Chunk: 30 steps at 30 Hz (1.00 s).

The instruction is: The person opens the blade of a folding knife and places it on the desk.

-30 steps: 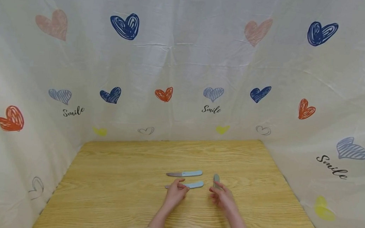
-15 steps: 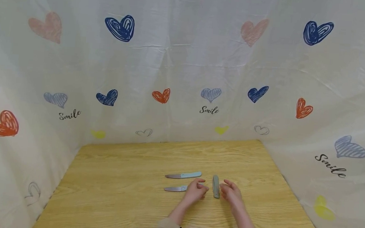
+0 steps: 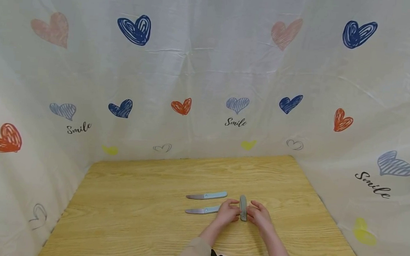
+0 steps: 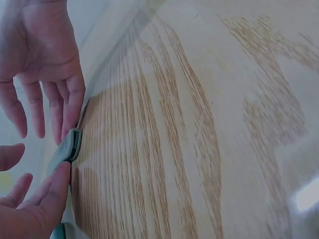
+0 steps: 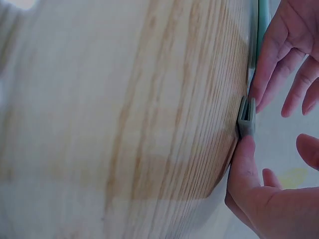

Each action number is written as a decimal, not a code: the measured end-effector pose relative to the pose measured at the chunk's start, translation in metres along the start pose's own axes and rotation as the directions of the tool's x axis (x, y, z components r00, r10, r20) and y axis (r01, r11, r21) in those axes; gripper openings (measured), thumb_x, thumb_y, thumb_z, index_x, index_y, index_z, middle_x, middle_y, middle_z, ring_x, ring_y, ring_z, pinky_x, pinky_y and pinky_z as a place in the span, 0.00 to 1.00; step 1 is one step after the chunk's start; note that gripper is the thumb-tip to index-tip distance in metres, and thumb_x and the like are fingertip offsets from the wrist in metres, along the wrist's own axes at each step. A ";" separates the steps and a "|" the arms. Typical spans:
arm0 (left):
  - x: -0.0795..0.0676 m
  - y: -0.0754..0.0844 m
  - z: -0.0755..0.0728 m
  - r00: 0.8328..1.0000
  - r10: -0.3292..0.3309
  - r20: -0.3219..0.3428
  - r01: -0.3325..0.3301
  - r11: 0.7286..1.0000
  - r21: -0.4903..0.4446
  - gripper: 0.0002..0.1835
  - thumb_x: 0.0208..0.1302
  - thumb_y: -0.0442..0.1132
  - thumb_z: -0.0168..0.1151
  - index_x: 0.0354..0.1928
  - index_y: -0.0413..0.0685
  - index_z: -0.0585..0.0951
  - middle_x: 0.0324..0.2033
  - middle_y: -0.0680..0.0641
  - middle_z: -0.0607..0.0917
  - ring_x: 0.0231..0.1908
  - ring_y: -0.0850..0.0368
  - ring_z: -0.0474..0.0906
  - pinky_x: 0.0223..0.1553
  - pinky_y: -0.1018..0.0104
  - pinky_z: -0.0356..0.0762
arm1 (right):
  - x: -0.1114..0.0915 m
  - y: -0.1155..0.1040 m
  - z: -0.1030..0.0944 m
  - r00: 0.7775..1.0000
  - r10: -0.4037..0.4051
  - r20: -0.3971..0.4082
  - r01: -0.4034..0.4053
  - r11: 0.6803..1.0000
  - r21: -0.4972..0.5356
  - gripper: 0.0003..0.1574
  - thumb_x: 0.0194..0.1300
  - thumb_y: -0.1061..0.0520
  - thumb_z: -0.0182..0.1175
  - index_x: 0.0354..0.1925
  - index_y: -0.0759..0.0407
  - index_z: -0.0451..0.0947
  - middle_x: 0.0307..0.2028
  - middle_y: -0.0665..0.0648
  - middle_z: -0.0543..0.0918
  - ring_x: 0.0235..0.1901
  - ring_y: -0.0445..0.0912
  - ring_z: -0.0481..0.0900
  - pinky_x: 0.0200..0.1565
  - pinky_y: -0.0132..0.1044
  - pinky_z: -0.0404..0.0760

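A folded pocket knife with a grey-green handle (image 3: 243,208) lies on the table, pointing away from me. My left hand (image 3: 228,213) is at its left side and my right hand (image 3: 259,216) at its right. In the left wrist view, fingertips of both hands touch or almost touch the folded knife (image 4: 69,146). Its slotted end (image 5: 246,119) faces the camera in the right wrist view, with loosely extended fingers at either end. Left of it lie two unfolded knives with light blue handles, an upper one (image 3: 215,195) and a lower one (image 3: 199,211), whose handle end my left hand hides.
The wood-grain table (image 3: 131,210) carries the knives. A white curtain (image 3: 201,76) with printed hearts and lettering hangs behind it and along both sides. Black straps show at both wrists near the sleeves.
My right hand has let go of the folded knife and moved to its right side. My left hand has moved right, from over the lower blue knife to the folded knife's left side.
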State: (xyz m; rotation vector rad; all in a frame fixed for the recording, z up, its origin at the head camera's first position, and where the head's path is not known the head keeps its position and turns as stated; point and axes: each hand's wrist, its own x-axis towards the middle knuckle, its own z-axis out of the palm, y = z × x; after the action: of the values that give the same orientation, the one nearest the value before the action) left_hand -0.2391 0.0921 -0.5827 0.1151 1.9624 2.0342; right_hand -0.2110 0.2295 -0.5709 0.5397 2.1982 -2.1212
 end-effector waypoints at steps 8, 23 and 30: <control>0.000 -0.001 0.005 0.999 0.005 -0.045 -0.005 1.000 -0.007 0.17 0.58 0.22 0.56 0.50 0.26 0.75 0.33 0.32 0.85 0.31 0.54 0.80 0.31 0.63 0.83 | -0.002 0.000 0.002 1.000 -0.021 0.004 0.021 1.000 -0.011 0.34 0.69 0.66 0.52 0.67 0.80 0.55 0.58 0.82 0.69 0.49 0.56 0.80 0.48 0.43 0.83; 0.000 0.001 0.002 0.998 -0.001 -0.058 -0.002 0.998 -0.060 0.23 0.47 0.13 0.60 0.48 0.28 0.77 0.30 0.38 0.84 0.29 0.53 0.83 0.31 0.60 0.86 | -0.005 0.003 0.004 0.998 -0.068 -0.001 0.068 0.997 -0.039 0.38 0.59 0.73 0.59 0.66 0.78 0.59 0.53 0.78 0.74 0.45 0.53 0.80 0.43 0.37 0.83; -0.007 0.005 -0.017 0.999 0.037 0.025 -0.034 0.995 -0.098 0.31 0.49 0.16 0.62 0.59 0.29 0.71 0.37 0.33 0.85 0.35 0.48 0.84 0.37 0.52 0.86 | -0.013 -0.004 0.008 0.995 -0.078 0.067 0.084 0.993 -0.088 0.36 0.61 0.69 0.62 0.65 0.74 0.63 0.50 0.73 0.78 0.47 0.55 0.80 0.49 0.44 0.82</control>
State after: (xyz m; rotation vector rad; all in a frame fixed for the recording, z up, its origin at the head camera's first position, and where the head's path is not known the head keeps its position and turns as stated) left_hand -0.2383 0.0739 -0.5778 0.1555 1.8536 2.1361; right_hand -0.2017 0.2193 -0.5643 0.3790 2.3056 -2.0328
